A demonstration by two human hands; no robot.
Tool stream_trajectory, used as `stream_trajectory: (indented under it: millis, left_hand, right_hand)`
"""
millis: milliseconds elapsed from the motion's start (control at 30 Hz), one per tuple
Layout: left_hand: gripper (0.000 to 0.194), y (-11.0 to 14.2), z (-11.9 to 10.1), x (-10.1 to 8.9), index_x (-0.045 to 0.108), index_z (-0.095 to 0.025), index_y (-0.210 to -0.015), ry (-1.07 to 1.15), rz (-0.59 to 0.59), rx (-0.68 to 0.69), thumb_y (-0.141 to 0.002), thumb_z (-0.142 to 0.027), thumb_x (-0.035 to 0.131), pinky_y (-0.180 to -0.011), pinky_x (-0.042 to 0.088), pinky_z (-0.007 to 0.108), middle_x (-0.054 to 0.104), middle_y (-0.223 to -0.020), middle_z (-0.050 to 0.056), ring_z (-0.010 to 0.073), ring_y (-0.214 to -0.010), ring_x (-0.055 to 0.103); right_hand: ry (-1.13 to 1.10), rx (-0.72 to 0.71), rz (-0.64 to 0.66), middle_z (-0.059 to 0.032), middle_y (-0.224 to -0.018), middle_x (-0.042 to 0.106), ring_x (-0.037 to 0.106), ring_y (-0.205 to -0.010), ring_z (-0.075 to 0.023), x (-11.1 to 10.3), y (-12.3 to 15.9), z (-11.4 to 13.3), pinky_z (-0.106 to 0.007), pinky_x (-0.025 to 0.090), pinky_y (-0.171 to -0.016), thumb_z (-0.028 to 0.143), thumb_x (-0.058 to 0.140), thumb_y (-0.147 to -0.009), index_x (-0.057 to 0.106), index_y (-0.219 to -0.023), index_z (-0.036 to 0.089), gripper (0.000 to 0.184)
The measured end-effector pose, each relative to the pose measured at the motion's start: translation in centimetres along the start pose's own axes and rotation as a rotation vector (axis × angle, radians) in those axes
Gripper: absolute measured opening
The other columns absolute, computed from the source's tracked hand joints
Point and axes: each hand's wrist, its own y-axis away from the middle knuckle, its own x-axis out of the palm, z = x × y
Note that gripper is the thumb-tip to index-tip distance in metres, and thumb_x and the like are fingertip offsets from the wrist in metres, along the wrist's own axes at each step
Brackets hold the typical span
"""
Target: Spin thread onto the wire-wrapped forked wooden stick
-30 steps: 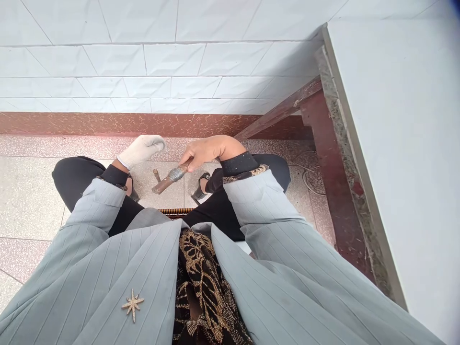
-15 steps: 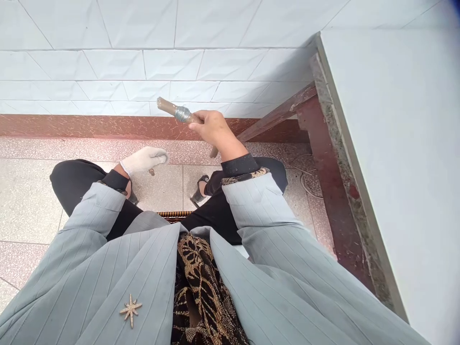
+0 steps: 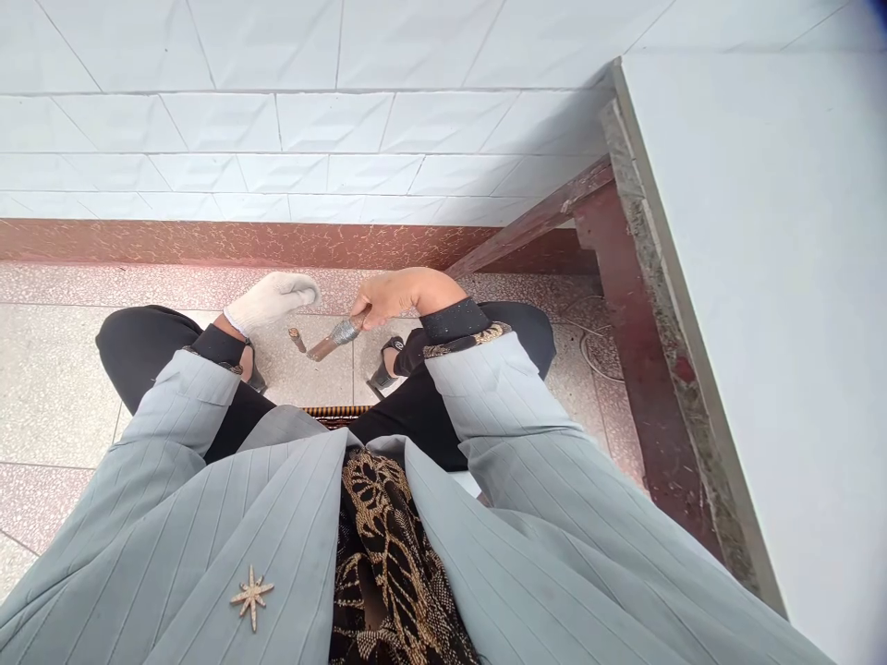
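Note:
My left hand (image 3: 272, 301), in a white knitted glove, is closed with its fingers curled under; what it holds, if anything, is hidden. Just below it shows the end of a short brown stick (image 3: 297, 340), and I cannot tell whether the glove grips it. My bare right hand (image 3: 394, 297) is wrapped around one end of a wooden stick (image 3: 321, 349) bound with silvery wire (image 3: 344, 332). The stick's free end points down and left, close to the short brown piece.
A white-topped table (image 3: 748, 277) with reddish-brown legs stands at my right. Ahead is a white tiled wall (image 3: 297, 120) with a red-brown skirting (image 3: 208, 245). My shoes are on the tiled floor (image 3: 55, 369), and a pale cord (image 3: 589, 356) lies under the table.
My right hand has swung down from its raised position, bringing the wire-bound stick low beside the left hand. The left glove has shifted slightly up and left; more of the short brown piece shows.

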Motion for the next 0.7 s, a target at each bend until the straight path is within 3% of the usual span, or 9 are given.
stream_trajectory:
  millis: [67,100,200,267,367,467,567,700]
  left_hand:
    - [0.023,-0.3,0.5,0.2,0.074,-0.015,-0.094,0.057,-0.037,-0.023,-0.093,-0.031,0.057,-0.075,0.050,0.029,0.071,-0.084,0.003,0.0138,-0.075,0.060]
    - [0.023,-0.4,0.8,0.3,0.074,-0.015,-0.095,0.089,-0.054,-0.044,-0.094,-0.031,0.057,-0.071,0.048,0.028,0.069,-0.081,0.002,0.0131,-0.071,0.057]
    - [0.020,-0.8,1.5,1.0,0.071,-0.015,-0.092,0.175,-0.050,-0.098,-0.096,-0.028,0.056,-0.066,0.047,0.026,0.063,-0.073,0.001,0.0122,-0.065,0.054]
    - [0.017,-0.9,1.7,1.6,0.070,-0.016,-0.091,0.223,0.006,-0.112,-0.095,-0.023,0.056,-0.065,0.047,0.025,0.062,-0.073,0.001,0.0125,-0.066,0.056]
    - [0.017,-0.7,1.4,2.1,0.068,-0.017,-0.092,0.262,0.122,-0.114,-0.097,-0.022,0.053,-0.062,0.047,0.026,0.061,-0.071,0.001,0.0130,-0.063,0.057]
    - [0.018,-0.5,0.8,2.0,0.067,-0.018,-0.087,0.218,0.175,-0.094,-0.098,-0.025,0.054,-0.061,0.045,0.025,0.058,-0.065,-0.001,0.0120,-0.058,0.054]
    - [0.020,-0.4,0.1,1.5,0.070,-0.017,-0.090,0.128,0.174,-0.080,-0.098,-0.027,0.056,-0.058,0.040,0.023,0.055,-0.063,-0.003,0.0100,-0.055,0.050]
    - [0.021,-0.3,-0.1,0.9,0.071,-0.016,-0.092,0.087,0.184,-0.078,-0.097,-0.027,0.055,-0.055,0.036,0.024,0.054,-0.063,-0.004,0.0087,-0.051,0.045]
  right_hand:
    - [-0.178,-0.191,0.048,-0.0049,-0.092,0.080,0.067,-0.081,-0.0167,0.1,0.6,-0.4,-0.029,0.048,-0.078,0.022,0.075,-0.088,0.083,-0.122,0.011,0.037]
    - [-0.266,-0.291,0.011,-0.0031,-0.092,0.080,0.067,-0.082,-0.0157,0.2,1.0,-0.6,-0.028,0.048,-0.079,0.027,0.079,-0.086,0.083,-0.122,0.013,0.039]
    - [-0.543,-0.492,-0.310,0.0003,-0.089,0.076,0.063,-0.080,-0.0132,0.3,2.1,-1.0,-0.026,0.049,-0.075,0.042,0.083,-0.086,0.080,-0.122,0.017,0.043]
    - [-0.692,-0.491,-0.588,0.0001,-0.084,0.071,0.059,-0.075,-0.0121,0.3,2.3,-1.1,-0.025,0.047,-0.068,0.042,0.083,-0.087,0.078,-0.115,0.017,0.037]
    - [-0.774,-0.298,-0.888,-0.0015,-0.079,0.066,0.056,-0.072,-0.0126,0.2,1.5,-1.4,-0.025,0.046,-0.065,0.033,0.078,-0.091,0.075,-0.103,0.015,0.022]
    - [-0.643,-0.018,-1.041,-0.0031,-0.079,0.064,0.058,-0.077,-0.0165,0.1,0.4,-1.7,-0.030,0.048,-0.070,0.028,0.072,-0.094,0.075,-0.103,0.015,0.016]
    - [-0.388,0.176,-1.085,-0.0067,-0.088,0.069,0.062,-0.088,-0.0223,0.0,-0.1,-1.9,-0.035,0.050,-0.081,0.029,0.068,-0.098,0.076,-0.110,0.015,0.021]
    - [-0.059,0.378,-0.974,-0.0159,-0.110,0.077,0.067,-0.103,-0.0304,0.1,-0.3,-1.7,-0.042,0.050,-0.091,0.030,0.063,-0.100,0.079,-0.119,0.014,0.030]
